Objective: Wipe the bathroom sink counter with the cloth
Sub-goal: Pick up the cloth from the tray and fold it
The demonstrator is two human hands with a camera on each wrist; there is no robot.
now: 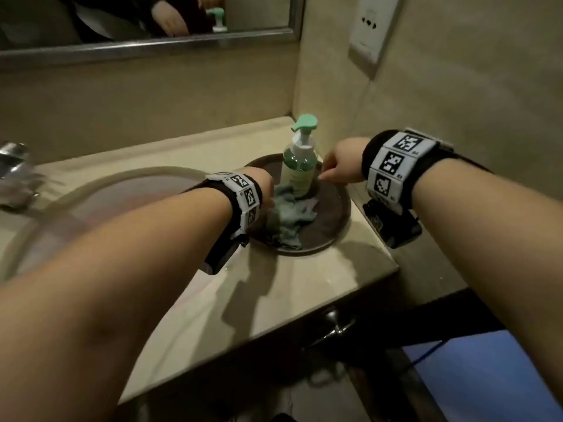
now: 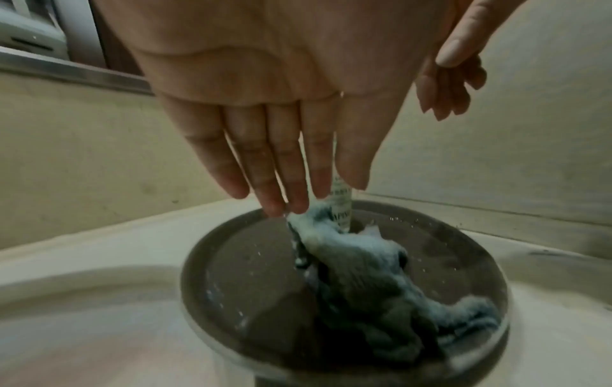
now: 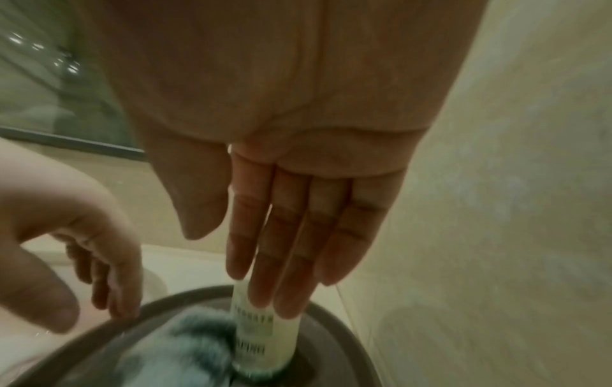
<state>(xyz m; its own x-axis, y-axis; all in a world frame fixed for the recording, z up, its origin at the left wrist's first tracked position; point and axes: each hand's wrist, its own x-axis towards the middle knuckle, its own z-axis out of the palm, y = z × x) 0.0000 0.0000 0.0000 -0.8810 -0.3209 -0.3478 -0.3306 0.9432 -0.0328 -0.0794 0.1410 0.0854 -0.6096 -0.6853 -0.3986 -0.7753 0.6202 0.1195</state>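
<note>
A crumpled teal cloth (image 1: 286, 220) (image 2: 364, 267) (image 3: 185, 340) lies in a round dark tray (image 1: 335, 214) (image 2: 238, 261) (image 3: 331, 327) on the beige counter (image 1: 304, 287). A soap pump bottle (image 1: 300, 169) (image 2: 341, 206) (image 3: 255, 340) with a green head stands in the same tray. My left hand (image 1: 266, 188) (image 2: 288, 170) reaches down with straight fingers, the tips at the cloth's upper edge. My right hand (image 1: 338, 170) (image 3: 274, 261) hangs on the bottle's right side, fingers straight, holding nothing. Whether it touches the bottle I cannot tell.
The sink basin (image 1: 122, 202) and a chrome faucet (image 1: 15, 169) lie to the left. Walls close the corner behind and right of the tray, with a mirror (image 1: 152, 19) above and a wall outlet (image 1: 368, 28) on the right. The counter's front edge runs near my forearms.
</note>
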